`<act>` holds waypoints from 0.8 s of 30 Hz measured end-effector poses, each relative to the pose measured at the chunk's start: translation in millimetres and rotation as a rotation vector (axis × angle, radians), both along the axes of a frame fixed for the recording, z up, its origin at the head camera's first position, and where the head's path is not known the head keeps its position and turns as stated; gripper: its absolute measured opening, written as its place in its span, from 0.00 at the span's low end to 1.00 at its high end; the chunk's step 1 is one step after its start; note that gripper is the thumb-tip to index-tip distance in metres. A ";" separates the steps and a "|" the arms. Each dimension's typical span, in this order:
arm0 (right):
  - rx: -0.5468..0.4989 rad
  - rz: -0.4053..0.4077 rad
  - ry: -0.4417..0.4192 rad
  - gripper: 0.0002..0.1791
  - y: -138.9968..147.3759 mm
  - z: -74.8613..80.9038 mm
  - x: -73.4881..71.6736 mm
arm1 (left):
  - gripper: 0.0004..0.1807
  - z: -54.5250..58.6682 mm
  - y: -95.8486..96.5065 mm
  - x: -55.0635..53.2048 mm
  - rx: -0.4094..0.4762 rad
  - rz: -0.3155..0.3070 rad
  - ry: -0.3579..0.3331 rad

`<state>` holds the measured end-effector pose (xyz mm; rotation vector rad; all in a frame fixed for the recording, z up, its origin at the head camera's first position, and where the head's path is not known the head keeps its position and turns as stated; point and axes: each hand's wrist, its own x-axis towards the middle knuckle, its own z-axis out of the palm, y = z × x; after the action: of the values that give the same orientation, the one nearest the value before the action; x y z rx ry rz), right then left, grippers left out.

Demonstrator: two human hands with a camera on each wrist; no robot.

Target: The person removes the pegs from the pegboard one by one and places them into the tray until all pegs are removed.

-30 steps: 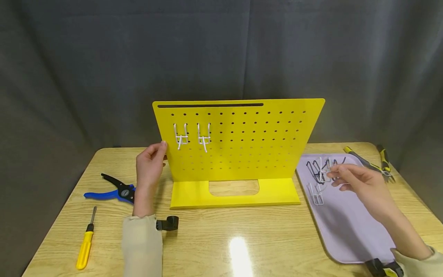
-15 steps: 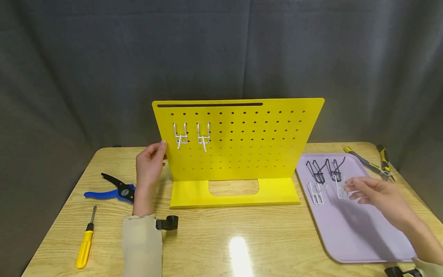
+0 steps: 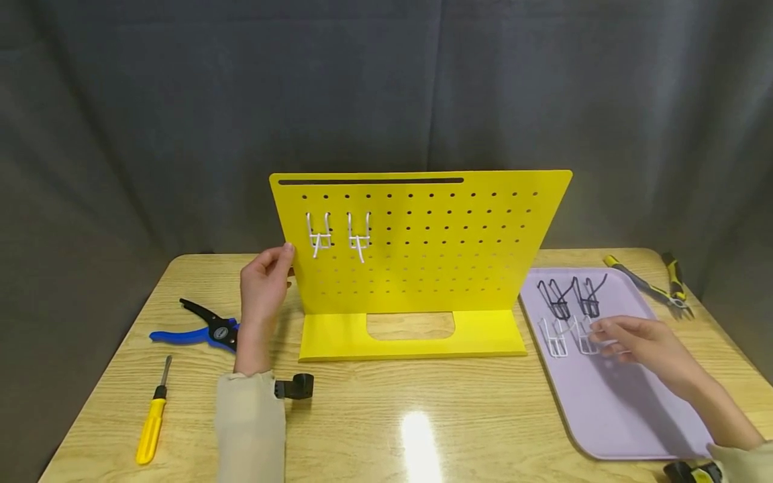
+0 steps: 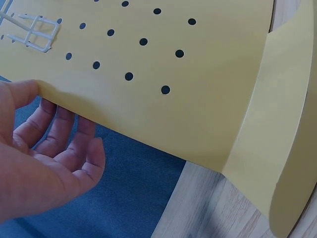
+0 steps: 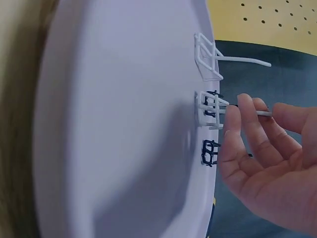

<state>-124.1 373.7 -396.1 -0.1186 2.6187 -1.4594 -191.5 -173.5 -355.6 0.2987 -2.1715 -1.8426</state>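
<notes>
In the head view my left hand [image 3: 266, 285] grips the left edge of a yellow pegboard [image 3: 435, 268], thumb in front and fingers behind. Two white wire hooks hang on its upper left: one hook [image 3: 319, 236] near the edge, the other hook [image 3: 359, 240] beside it. My right hand [image 3: 646, 349] is over the lilac tray at the right, around a white hook [image 3: 586, 337]. In the right wrist view this hook [image 5: 210, 110] has its base on the tray [image 5: 129, 74], its prong passing behind my fingers toward the thumb; thumb and fingertips are apart.
Another white hook [image 3: 554, 341] lies beside it, with two black hooks, the left hook [image 3: 555, 302] and right hook [image 3: 588, 300], behind. Two yellow-black pliers [image 3: 643, 282] lie past the tray. Blue-handled pliers [image 3: 199, 332] and a yellow screwdriver [image 3: 153, 419] are at left.
My right hand has brought the white hook down from above the black hooks to the tray beside the other white hook, and its fingers have loosened. The left hand keeps its hold on the pegboard.
</notes>
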 end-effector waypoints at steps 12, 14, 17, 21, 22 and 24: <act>-0.030 -0.049 -0.038 0.11 -4.7 -2.1 -3.1 | 0.25 1.0 0.4 0.0 -0.015 -0.006 -0.001; -0.034 -0.046 -0.026 0.12 -4.9 -0.1 -2.4 | 0.25 1.3 0.6 -0.1 -0.015 -0.007 -0.003; -0.028 -0.042 0.021 0.16 -6.9 7.4 -0.7 | 0.25 1.4 0.8 0.0 -0.006 -0.009 -0.010; 0.031 -0.044 0.140 0.16 -19.7 26.1 0.4 | 0.25 1.2 0.8 0.3 -0.001 -0.012 -0.013; 0.038 -0.050 0.174 0.16 -25.2 31.5 0.4 | 0.25 1.3 0.7 0.3 -0.003 -0.011 -0.012; 0.042 -0.065 0.219 0.16 -38.2 42.5 -0.2 | 0.25 1.4 0.3 0.5 -0.005 -0.008 -0.005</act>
<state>-124.3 335.5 -353.7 -0.2023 2.8500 -1.4882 -191.0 -173.2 -354.2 0.2939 -2.1831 -1.8430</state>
